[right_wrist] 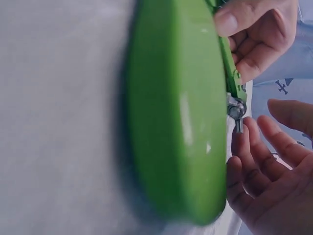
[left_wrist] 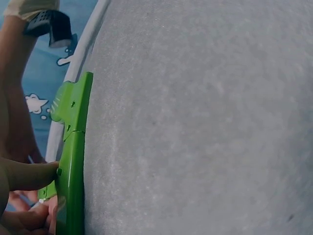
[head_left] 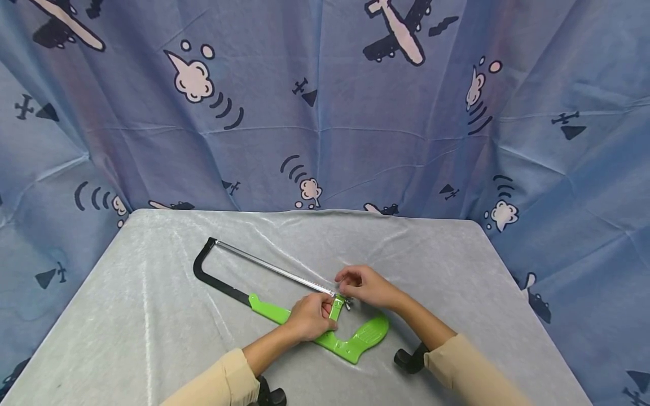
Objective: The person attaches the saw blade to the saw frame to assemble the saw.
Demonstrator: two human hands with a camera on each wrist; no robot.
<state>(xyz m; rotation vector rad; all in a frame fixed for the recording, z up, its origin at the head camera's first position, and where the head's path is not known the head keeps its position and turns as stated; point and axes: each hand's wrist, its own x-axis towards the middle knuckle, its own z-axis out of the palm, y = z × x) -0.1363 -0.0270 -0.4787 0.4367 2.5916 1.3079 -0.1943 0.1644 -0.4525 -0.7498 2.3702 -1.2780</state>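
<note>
A hacksaw with a green handle [head_left: 373, 331], black front frame [head_left: 222, 286] and silver blade [head_left: 274, 267] lies on the cloth, blade side away from me. My left hand [head_left: 308, 317] grips its green post, thumb pressed against the frame, as the left wrist view also shows on the green frame [left_wrist: 73, 166]. Beside the post's end is my right hand [head_left: 369, 286], its fingers loosely bent around the metal wing nut [right_wrist: 237, 108]. In the right wrist view the fingertips come right up to the nut, with the thumb held away from it.
Pale grey cloth covers the table [head_left: 167, 338]. Behind it and at both sides hangs a blue curtain [head_left: 264, 141] printed with planes. Black wrist cameras [head_left: 412, 358] sit below both wrists, close over the table.
</note>
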